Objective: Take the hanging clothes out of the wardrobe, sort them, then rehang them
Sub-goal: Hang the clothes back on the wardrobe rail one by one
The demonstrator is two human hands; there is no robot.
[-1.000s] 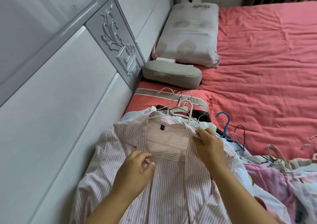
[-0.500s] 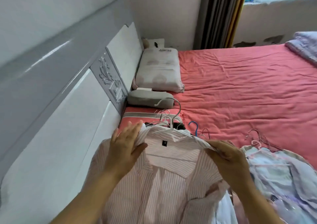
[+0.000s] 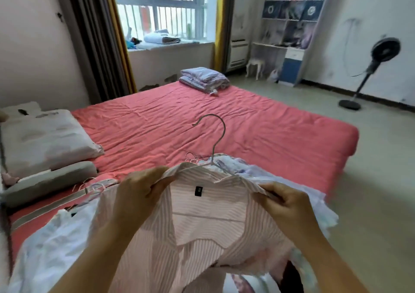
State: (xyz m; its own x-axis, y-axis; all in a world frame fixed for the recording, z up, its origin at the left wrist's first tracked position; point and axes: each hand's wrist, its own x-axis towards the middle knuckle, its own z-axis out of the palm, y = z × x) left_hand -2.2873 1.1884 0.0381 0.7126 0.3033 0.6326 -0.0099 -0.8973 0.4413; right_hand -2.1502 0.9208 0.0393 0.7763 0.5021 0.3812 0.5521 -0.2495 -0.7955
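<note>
A pink-and-white striped shirt hangs on a white hanger whose hook points up above the collar. I hold the shirt up over the bed. My left hand grips the left shoulder at the collar. My right hand pinches the right shoulder. Below the shirt lies a heap of other clothes on hangers, white and pale blue, spread across the near edge of the bed.
The bed has a red sheet, a white pillow and a grey pillow at the left, and a folded quilt at the far end. A standing fan and shelves stand beyond on the right.
The shirt has been lifted off the pile and swung right, away from the headboard. My left hand went from resting flat on the shoulder to gripping it.
</note>
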